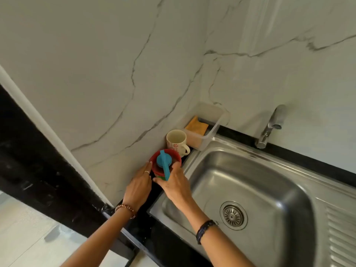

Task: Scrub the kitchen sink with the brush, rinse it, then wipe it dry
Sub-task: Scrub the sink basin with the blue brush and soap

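A blue brush [163, 162] with a round head and flat handle lies across a red bowl [173, 154] on the black counter, left of the steel sink [240, 182]. My left hand [139, 185] touches the bowl's left side with straight fingers. My right hand [174, 185] curls round the bowl's near right side, by the brush handle. The sink basin looks dry, its drain strainer [233, 215] at the near middle. A chrome tap [270, 128] stands behind the sink and no water runs from it.
A cream mug [176, 140] with a red pattern stands just behind the bowl. A clear plastic tub [212, 126] holding a yellow sponge [196, 126] sits in the corner by the marble wall. The ribbed drainboard [341, 234] lies right of the basin.
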Motion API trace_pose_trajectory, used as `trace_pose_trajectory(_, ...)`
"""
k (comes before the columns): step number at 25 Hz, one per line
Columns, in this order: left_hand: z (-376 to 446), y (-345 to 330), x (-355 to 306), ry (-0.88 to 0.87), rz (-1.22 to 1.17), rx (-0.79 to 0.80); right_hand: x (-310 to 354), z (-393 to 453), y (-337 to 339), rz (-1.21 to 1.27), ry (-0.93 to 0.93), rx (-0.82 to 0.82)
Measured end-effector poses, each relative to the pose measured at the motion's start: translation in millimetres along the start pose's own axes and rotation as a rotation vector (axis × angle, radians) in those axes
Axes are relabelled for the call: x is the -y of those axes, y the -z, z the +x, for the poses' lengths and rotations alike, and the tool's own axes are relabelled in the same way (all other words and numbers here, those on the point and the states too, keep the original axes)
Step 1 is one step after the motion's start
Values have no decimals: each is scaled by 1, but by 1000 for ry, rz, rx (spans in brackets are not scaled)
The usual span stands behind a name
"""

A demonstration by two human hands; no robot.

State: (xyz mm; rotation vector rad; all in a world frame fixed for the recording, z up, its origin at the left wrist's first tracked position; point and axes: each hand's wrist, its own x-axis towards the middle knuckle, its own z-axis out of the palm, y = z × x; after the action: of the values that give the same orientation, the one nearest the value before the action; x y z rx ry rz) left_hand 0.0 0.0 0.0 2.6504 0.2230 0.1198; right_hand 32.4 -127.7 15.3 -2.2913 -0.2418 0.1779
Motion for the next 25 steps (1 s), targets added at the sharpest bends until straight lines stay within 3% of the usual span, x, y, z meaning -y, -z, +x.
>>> trace_pose_trajectory(3, 7, -8, 7, -55, 71, 52, -1, 9, -2, -47, -43, 110)
trace_pose_trajectory(5, 9, -13, 11, -110, 96, 63, -4, 22, 4, -28, -89, 111)
trace_pose_trajectory(8, 9, -18, 19, -136, 133, 9, -6, 38, 10, -164, -17, 104)
trace_pose_trajectory(12, 12, -25, 24, -128, 179, 69, -10, 47, 29, -298, 15, 302)
trace_pose_trajectory(15, 13, -25, 21, -109, 206, 80, -9, 59, 37, -490, -9, 177)
trace_pose_trajectory(20, 11, -21, 15, -85, 274, 90, -4, 69, 28, -272, 16, 419)
trace_pose_trajectory(23, 10, -20, 8, -66, 295, 92, -11, 72, 34, -413, 29, 256)
trace_pose_trajectory(25, 10, -17, 4, -53, 328, 112, -10, 63, 30, -312, 60, 267)
